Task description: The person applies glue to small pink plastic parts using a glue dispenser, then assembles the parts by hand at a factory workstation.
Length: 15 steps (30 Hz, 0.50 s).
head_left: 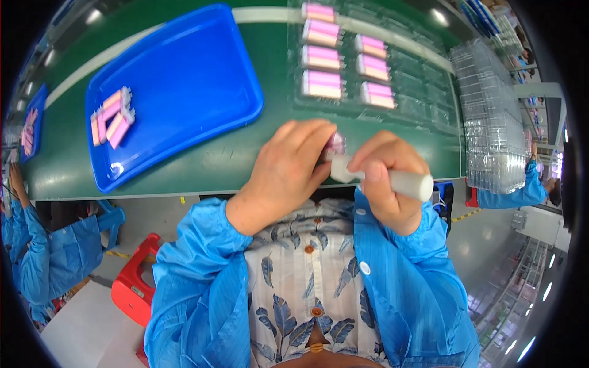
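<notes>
My left hand [285,159], fingers curled, grips a small pink piece [335,145] above the table's near edge; most of it is hidden by the fingers. A white tool with a thick round handle [412,185] is wrapped in my right hand [389,178]. Its flat, pale head [341,168] meets or nearly meets the pink piece; I cannot tell which. Beyond the hands, several pink-and-peach rectangular blocks [322,84] sit in two columns in a clear plastic tray [423,92]. A few similar blocks [113,116] lie loosely in the blue tray [184,80] to the left.
A tall stack of clear plastic trays [491,116] stands at the right end of the green table [202,172]. A red stool [136,279] is at the lower left. Co-workers in blue work at both sides, and another blue tray [38,116] lies far left.
</notes>
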Available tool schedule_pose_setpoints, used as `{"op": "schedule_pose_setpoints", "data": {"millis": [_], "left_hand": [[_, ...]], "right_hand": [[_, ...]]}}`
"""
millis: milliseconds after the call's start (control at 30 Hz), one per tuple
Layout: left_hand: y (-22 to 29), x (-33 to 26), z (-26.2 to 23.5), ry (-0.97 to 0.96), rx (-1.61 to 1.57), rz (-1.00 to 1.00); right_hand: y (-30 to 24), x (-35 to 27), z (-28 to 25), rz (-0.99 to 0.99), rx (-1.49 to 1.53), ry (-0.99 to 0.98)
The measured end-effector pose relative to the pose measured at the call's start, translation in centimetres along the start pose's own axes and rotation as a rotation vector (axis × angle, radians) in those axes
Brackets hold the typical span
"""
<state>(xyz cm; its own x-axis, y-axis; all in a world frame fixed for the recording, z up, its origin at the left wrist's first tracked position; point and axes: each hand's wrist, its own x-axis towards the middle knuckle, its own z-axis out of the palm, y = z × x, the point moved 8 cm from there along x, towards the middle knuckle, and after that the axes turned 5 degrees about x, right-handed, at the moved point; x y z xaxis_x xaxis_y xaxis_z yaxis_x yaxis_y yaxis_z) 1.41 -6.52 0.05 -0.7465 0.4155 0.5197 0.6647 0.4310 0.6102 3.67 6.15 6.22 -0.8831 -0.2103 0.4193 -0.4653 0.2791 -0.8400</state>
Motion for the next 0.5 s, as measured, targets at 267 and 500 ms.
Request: {"op": "schedule_pose_setpoints", "data": {"millis": [267, 500], "left_hand": [[1.9, 5.3, -0.1, -0.079, -0.015, -0.076], [-1.4, 19.4, 6.2, -0.074, 0.426, 0.145]], "right_hand": [[0.4, -3.1, -6.6, -0.051, 0.190, 0.274], [2.0, -5.5, -8.3, -0.009, 0.262, 0.311]]}}
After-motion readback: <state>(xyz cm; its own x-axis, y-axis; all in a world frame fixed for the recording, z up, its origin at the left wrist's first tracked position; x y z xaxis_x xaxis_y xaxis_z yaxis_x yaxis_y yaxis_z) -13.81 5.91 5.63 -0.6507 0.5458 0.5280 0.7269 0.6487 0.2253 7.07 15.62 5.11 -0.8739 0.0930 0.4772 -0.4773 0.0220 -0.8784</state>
